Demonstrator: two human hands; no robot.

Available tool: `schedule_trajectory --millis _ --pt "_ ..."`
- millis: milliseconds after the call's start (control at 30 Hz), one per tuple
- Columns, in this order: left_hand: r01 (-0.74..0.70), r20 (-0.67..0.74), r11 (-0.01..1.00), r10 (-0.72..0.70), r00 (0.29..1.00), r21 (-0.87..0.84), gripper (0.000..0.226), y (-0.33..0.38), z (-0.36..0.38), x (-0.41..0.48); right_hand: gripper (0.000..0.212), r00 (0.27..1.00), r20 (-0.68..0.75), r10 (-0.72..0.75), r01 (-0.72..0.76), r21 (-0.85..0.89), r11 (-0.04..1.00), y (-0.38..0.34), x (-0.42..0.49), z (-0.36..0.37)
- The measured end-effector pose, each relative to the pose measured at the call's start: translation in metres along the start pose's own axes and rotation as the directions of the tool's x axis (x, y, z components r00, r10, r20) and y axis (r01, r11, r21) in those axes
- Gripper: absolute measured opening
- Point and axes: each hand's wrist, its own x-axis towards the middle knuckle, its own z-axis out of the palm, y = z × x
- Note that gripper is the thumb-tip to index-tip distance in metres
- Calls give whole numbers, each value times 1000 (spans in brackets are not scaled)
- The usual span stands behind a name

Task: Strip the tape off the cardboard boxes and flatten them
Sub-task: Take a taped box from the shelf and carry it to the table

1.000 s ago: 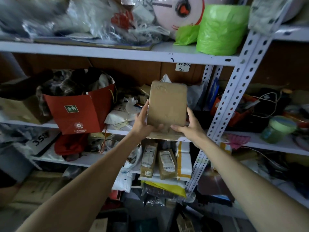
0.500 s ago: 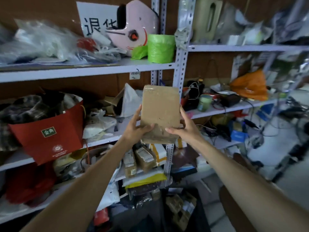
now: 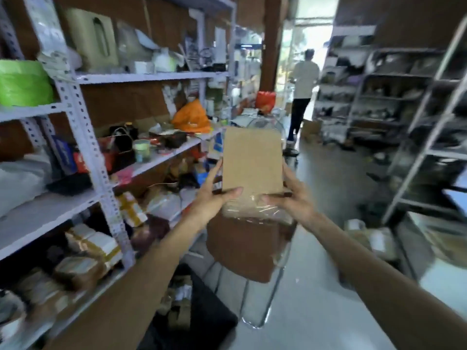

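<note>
I hold a small brown cardboard box [image 3: 252, 160] upright at chest height, its broad plain face toward me. Clear shiny tape [image 3: 250, 207] wraps its lower end. My left hand [image 3: 214, 195] grips the lower left edge, thumb across the front. My right hand [image 3: 294, 195] grips the lower right edge, thumb on the taped part. Both arms reach forward from the bottom of the view.
A white metal shelf rack [image 3: 86, 137] crowded with parcels, bags and clutter runs along the left. A brown chair [image 3: 242, 248] with a clear frame stands right under the box. More racks [image 3: 394, 117] line the right. A person [image 3: 302, 89] walks away down the aisle.
My view has swung to the right, from the left shelf rack to the aisle. The box stays held the same way in both hands.
</note>
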Motion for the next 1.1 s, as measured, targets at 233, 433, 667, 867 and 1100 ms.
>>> schedule_trajectory --millis 233,433,667,867,1100 --pt "46 432 994 0 902 -94 91 28 254 -59 103 897 -415 155 -176 -14 984 -4 -192 -209" --pt "79 750 978 95 655 -193 94 60 423 -153 105 693 -689 213 -326 -35 945 -39 -362 -314" --pt "113 920 969 167 356 -219 92 97 573 -244 105 418 -893 167 -389 -10 921 -87 -502 -369" --pt "156 975 966 188 120 -206 96 104 670 -281 108 170 -979 110 -461 20 887 -94 -549 -395" --pt "170 964 966 221 -150 -195 105 102 753 -290 110 -68 -996 61 -510 87 856 -78 -565 -422"
